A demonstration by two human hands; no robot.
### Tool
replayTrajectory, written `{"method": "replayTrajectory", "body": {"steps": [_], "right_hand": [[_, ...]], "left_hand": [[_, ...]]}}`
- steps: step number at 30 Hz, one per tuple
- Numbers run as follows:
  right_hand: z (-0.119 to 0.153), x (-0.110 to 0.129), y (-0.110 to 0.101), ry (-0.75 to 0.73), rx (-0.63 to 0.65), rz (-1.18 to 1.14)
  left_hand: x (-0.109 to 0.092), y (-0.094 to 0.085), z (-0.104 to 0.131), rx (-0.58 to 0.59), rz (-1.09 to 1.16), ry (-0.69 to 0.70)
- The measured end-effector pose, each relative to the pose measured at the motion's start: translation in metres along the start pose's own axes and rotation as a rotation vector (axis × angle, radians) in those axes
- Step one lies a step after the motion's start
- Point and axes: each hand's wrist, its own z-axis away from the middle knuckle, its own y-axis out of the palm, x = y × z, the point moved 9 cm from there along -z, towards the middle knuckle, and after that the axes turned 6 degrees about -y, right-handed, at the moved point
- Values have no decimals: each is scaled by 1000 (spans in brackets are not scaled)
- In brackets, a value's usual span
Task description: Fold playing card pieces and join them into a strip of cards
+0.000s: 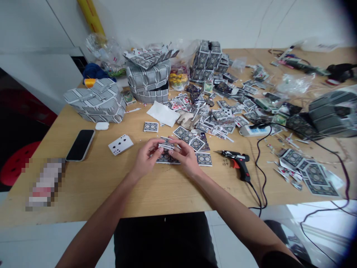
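Observation:
Between my fingertips I hold a folded playing card [166,143], its dark patterned back showing. My left hand [148,155] pinches its left end and my right hand [184,154] grips the right end. Under both hands, a strip of joined playing cards [205,159] lies on the table, partly covered by my fingers. A small stack of cards [151,127] sits just beyond my left hand. To the left rests a face-up card [121,144] with black pips. Several loose cards [189,138] spread behind my right hand.
A hot glue gun [237,162] lies right of my hands, its cord near a power strip [255,130]. A phone [80,145] and a white earbud case [102,126] are on the left. Woven card baskets [149,80] and a heap of cut cards [220,111] occupy the back.

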Motion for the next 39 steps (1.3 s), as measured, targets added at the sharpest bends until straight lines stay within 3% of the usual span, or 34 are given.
{"method": "replayTrajectory", "body": {"steps": [26,39], "right_hand": [[-1,-3,-4,-30,-36,8],[0,2,-5,-25,-51,58]], "left_hand": [[4,1,-3,12,104,-96],[4,4,-1,39,31,-61]]}}
